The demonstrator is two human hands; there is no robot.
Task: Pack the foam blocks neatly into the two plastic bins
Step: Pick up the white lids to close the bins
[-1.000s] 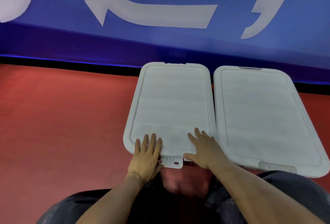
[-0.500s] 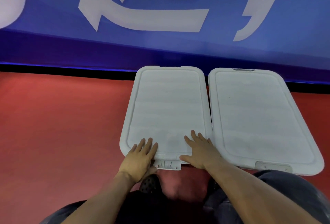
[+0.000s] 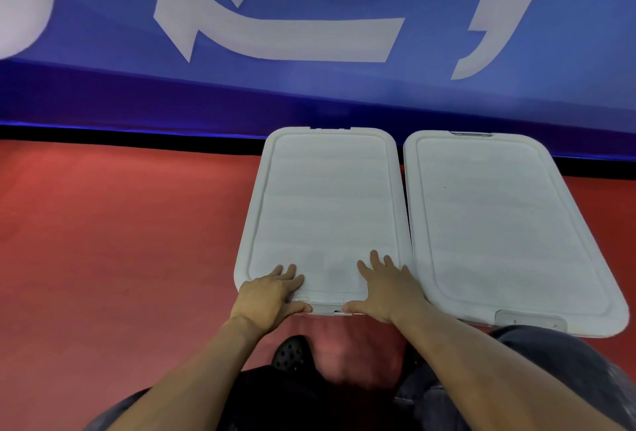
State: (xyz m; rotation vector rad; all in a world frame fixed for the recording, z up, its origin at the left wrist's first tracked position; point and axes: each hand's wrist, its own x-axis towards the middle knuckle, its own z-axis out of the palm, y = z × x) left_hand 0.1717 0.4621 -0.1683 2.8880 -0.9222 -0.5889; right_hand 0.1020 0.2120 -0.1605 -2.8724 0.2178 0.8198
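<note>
Two plastic bins stand side by side on the red floor, each covered by a white lid. My left hand and my right hand lie flat on the near end of the left bin's lid, fingers spread. Both thumbs touch its front latch, which sits folded against the rim. The right bin's lid is untouched, and its latch faces me. Faint pale bands show through both lids. No foam blocks lie loose in view.
A blue wall banner with large white letters rises right behind the bins. Red floor stretches to the left. My knees and a dark perforated shoe are just below the bins' near ends.
The left bin's latch flap, which stuck out toward me, now lies folded against the rim under my thumbs. Both hands slid slightly apart and nearer to the lid's front edge.
</note>
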